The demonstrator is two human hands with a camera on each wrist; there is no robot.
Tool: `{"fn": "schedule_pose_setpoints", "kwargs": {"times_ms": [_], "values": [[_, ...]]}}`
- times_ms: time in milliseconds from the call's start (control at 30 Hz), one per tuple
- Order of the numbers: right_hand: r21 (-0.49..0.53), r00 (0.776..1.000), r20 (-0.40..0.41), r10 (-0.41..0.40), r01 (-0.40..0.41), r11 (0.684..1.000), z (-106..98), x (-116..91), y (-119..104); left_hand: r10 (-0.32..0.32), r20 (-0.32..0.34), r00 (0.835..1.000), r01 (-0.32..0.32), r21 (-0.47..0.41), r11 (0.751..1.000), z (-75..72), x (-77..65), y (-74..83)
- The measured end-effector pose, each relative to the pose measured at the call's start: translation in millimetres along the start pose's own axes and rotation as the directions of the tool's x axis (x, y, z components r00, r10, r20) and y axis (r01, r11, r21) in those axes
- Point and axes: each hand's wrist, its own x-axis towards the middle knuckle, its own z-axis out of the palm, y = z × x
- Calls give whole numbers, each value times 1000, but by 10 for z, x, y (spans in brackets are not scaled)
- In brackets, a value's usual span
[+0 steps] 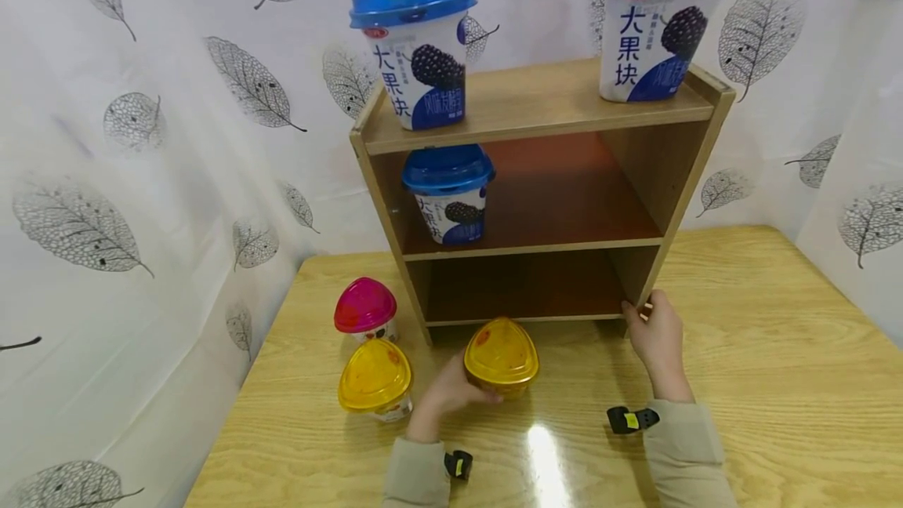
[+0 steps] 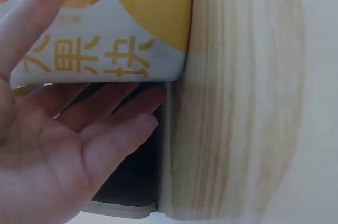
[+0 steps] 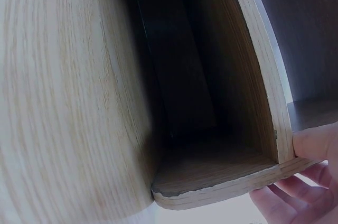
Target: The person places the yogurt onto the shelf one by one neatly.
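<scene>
My left hand (image 1: 454,386) holds a yogurt cup with a yellow lid (image 1: 502,353) in front of the small wooden shelf (image 1: 536,249). In the left wrist view, the thumb lies across the white and yellow side of the cup (image 2: 153,39), and other fingers show below its base. With my right hand (image 1: 658,335) I grip the shelf's right side panel low down. In the right wrist view, the thumb rests by the end of the lowest board (image 3: 282,139), and the fingers (image 3: 277,203) lie against the panel's outer face.
A second yellow-lidded cup (image 1: 376,379) and a pink-lidded cup (image 1: 365,309) stand left of the shelf on the wooden table (image 1: 776,351). Two blue-lidded cups (image 1: 416,45) stand on the shelf top, left and right. Another blue-lidded cup (image 1: 449,194) is on the middle level, at left.
</scene>
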Motion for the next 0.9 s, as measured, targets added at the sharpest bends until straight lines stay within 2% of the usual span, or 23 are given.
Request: {"fn": "schedule_pose_setpoints", "kwargs": {"times_ms": [433, 733, 900], "values": [[4, 1000, 8, -2, 2, 1000, -15, -10, -9, -8, -78, 997, 9, 11, 1000, 74, 20, -4], [-12, 1000, -4, -5, 5, 1000, -20, 4, 1, 46, -114, 992, -39, 63, 997, 106, 54, 51], [-12, 1000, -9, -12, 12, 1000, -10, 6, 19, 92, -139, 986, -78, 105, 991, 127, 37, 151]]}}
